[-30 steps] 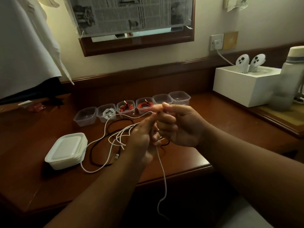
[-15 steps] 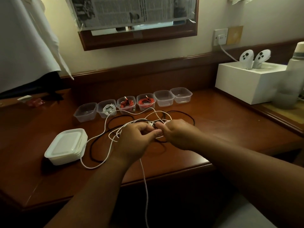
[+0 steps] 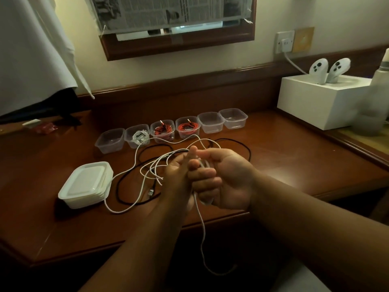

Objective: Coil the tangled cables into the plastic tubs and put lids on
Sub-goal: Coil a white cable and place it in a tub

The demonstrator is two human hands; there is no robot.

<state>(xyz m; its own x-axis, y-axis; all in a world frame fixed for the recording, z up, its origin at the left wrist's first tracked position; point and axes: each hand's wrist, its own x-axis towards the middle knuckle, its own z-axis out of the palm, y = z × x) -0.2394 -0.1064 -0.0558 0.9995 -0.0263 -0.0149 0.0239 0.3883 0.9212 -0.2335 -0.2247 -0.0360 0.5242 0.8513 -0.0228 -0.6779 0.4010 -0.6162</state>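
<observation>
Head view: newspaper [image 3: 168,11] at top centre, print unreadable. Tub row [image 3: 171,131] mid-frame: one holds white cable, two red, three empty. Lid stack [image 3: 86,184] at left. Left hand [image 3: 179,175] and right hand [image 3: 223,178] both grip the white cable [image 3: 202,228], raised higher than 0.5 s ago.

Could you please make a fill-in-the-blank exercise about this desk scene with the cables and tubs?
1. The row holds ___ plastic tubs.
2. Two tubs hold coiled ___ cables.
3. Both hands grip the ___ cable.
4. The lid stack lies ___ of the hands.

Missing words: six; red; white; left
</observation>
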